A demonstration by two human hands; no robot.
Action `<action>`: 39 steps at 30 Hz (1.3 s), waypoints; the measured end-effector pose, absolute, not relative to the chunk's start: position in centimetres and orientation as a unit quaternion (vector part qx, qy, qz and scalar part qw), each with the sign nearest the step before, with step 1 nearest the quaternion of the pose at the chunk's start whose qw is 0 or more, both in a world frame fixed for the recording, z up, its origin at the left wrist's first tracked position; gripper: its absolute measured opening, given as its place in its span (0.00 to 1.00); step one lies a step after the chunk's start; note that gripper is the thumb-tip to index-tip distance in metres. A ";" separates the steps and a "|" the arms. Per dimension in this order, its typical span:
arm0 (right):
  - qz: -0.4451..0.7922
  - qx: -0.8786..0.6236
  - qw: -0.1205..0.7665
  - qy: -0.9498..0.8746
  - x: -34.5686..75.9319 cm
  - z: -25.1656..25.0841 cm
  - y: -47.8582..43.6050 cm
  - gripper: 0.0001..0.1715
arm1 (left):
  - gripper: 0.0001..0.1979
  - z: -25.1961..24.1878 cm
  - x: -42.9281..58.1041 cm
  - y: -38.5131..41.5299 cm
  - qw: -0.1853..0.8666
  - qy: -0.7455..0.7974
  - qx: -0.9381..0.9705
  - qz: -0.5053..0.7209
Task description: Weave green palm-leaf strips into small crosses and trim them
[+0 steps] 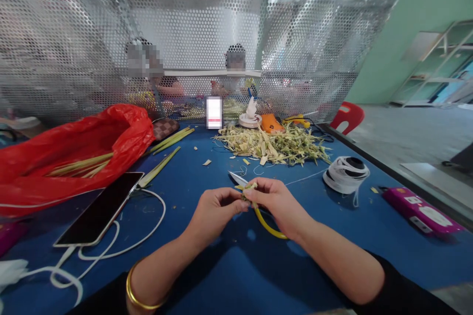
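Between the fingertips of both hands is a small greenish-yellow piece of plant strip (250, 189), folded or bunched. My left hand (219, 209) pinches it from the left, thumb and index finger pressed together. My right hand (278, 202) pinches it from the right, its other fingers curled. Scissors with a yellow handle (266, 226) lie below or behind my right hand, their silver blade (238, 179) pointing away to the left; whether that hand touches them I cannot tell. A thin white thread runs from near my right hand to a spool of white string (346, 174).
A pile of cut plant strips (273, 143) lies ahead on the blue table (192, 275). Left are a red plastic bag (121, 130) with long stalks, a tablet (101, 209) and a white cable. A purple packet (421, 209) sits right. People sit behind a perforated metal screen (207, 24).
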State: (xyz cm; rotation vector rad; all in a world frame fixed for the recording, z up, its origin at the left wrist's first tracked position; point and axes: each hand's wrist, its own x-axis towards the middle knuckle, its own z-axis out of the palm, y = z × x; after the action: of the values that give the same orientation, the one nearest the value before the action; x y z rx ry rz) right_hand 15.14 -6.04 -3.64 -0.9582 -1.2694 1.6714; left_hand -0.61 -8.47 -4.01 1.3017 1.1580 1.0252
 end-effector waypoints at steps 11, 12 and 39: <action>0.646 -0.361 0.454 -0.496 16.1 -2.9 -5.6 0.14 | 0.10 -3.0 -0.3 -9.3 0.598 0.493 0.429 0.464; 0.648 -0.357 0.450 -0.500 16.1 -3.0 -5.6 0.14 | 0.10 -3.0 -0.3 -9.3 0.614 0.481 0.422 0.462; 0.723 -0.299 0.404 -0.474 15.8 -2.6 -6.0 0.12 | 0.11 -2.7 -0.5 -9.3 0.631 0.444 0.456 0.444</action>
State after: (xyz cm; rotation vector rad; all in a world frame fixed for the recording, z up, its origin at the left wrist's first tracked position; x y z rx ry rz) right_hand 15.78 -5.95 -2.64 -0.7557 -1.1975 1.8253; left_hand -0.49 -9.33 -2.70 1.0439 1.0153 1.0171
